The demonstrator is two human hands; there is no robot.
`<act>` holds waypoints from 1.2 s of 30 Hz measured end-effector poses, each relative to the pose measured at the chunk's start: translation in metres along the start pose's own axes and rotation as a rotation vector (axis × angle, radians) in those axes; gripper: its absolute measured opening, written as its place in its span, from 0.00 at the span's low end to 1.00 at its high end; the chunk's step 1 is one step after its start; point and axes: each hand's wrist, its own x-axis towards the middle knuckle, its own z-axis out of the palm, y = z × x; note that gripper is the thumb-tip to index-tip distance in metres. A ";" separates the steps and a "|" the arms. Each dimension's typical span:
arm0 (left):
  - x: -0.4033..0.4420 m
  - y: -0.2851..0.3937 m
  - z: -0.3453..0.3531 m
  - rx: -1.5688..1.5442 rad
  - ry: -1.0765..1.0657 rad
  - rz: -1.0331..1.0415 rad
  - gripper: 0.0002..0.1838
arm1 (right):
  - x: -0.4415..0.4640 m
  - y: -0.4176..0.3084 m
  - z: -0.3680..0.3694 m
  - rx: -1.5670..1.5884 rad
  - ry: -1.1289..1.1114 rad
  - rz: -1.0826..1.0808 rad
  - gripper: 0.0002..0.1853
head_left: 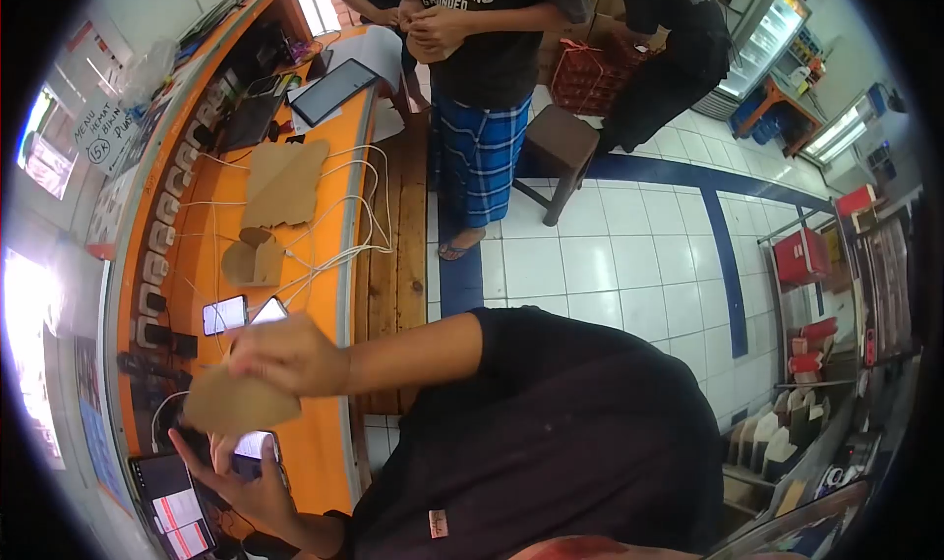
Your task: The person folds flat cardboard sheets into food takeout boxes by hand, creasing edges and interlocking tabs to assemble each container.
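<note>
My right hand [290, 355] is over the orange counter, its fingers closed on a brown cardboard piece [241, 403]. The piece is rounded and slightly blurred. Just below it, my left hand [251, 491] is turned up with fingers spread and nothing in it. A lit phone [258, 446] shows partly behind those fingers. Farther along the counter lie a curved brown cardboard piece [253, 263] and flat brown cardboard [285, 181] with ragged edges. Two more phones rest near my right hand, one a lit phone [225, 314].
White cables [334, 255] trail across the orange counter [329, 442]. A tablet [334, 92] lies at its far end, and another screen [175, 509] stands at lower left. A wooden bench [393, 285] runs alongside. Beyond are a brown stool [559, 147] and several people, one holding brown cardboard.
</note>
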 end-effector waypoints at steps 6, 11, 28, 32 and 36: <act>0.007 0.000 0.019 -0.139 -0.189 0.057 0.46 | 0.020 -0.007 -0.026 0.140 -0.081 0.596 0.11; 0.021 0.011 0.039 -0.336 -0.204 -0.121 0.39 | 0.019 0.002 -0.043 -0.153 -0.292 0.044 0.25; 0.006 -0.007 0.031 -0.278 -0.185 -0.109 0.54 | 0.003 0.008 -0.002 0.476 -0.011 1.221 0.23; 0.000 -0.004 0.016 -0.401 -0.093 -0.220 0.56 | -0.003 0.020 -0.003 -0.044 -0.362 0.433 0.25; -0.003 0.007 0.007 -0.372 -0.038 -0.163 0.55 | 0.004 0.005 -0.006 0.341 -0.490 0.516 0.22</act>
